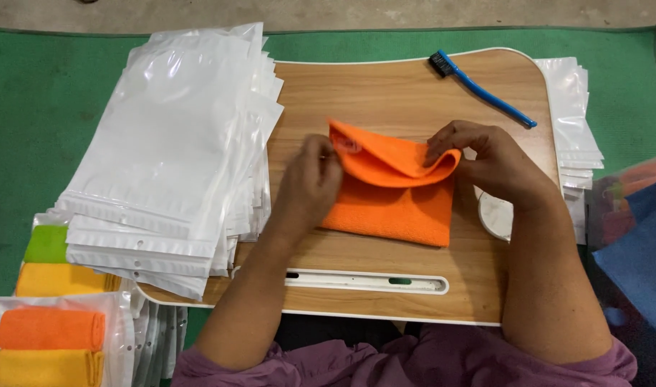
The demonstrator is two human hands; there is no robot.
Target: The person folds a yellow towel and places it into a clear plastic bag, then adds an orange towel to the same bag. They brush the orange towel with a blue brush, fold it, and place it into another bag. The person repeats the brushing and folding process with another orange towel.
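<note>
An orange microfibre cloth [389, 208] lies folded on a small wooden lap table [385, 93]. Its top layer is lifted and curled over. My left hand [310, 183] pinches the cloth's upper left corner, where a small label shows. My right hand [489, 161] grips the upper right corner of the raised layer. Both forearms reach in from the bottom of the view, with purple sleeves at the elbows.
A thick stack of clear-and-white plastic bags [174, 150] overlaps the table's left side. More bags [575, 122] lie at the right. A blue brush [482, 89] rests at the table's far edge. Folded green, yellow and orange cloths [49, 315] sit bottom left. Blue cloth [647, 251] lies right.
</note>
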